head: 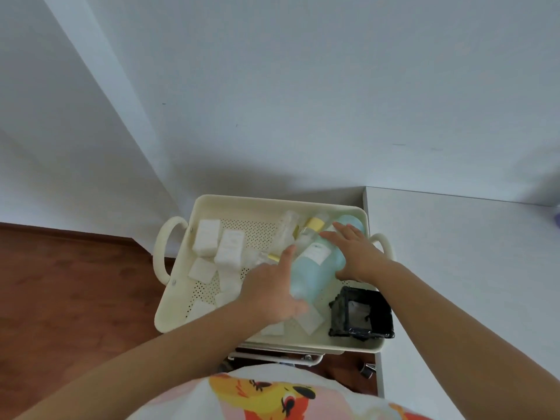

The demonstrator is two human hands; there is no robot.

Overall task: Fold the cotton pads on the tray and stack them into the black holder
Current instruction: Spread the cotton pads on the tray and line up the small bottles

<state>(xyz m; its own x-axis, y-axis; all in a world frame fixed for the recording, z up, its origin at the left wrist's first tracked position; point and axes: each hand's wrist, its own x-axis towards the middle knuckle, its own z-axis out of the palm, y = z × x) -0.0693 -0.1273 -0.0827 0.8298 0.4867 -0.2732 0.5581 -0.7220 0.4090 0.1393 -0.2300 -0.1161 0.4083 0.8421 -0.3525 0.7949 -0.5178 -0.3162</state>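
Note:
A cream perforated tray (272, 202) holds several white cotton pads: thick stacks at the back left (208, 240) and single pads near the front (311, 322). The black holder (382, 310) stands at the tray's front right corner with something white inside. A pale blue bottle (316, 269) lies across the tray's middle. My left hand (271, 291) presses its left side, index finger stretched along it. My right hand (357, 256) lies over its right side, fingers spread, thumb below. The bottle is held between both hands.
A yellow-capped bottle (315, 224) and a clear bottle (286, 229) lie at the tray's back. The tray has loop handles (165, 250) and sits on a cart against a white wall. A white counter (454, 253) adjoins on the right; wooden floor (75, 283) on the left.

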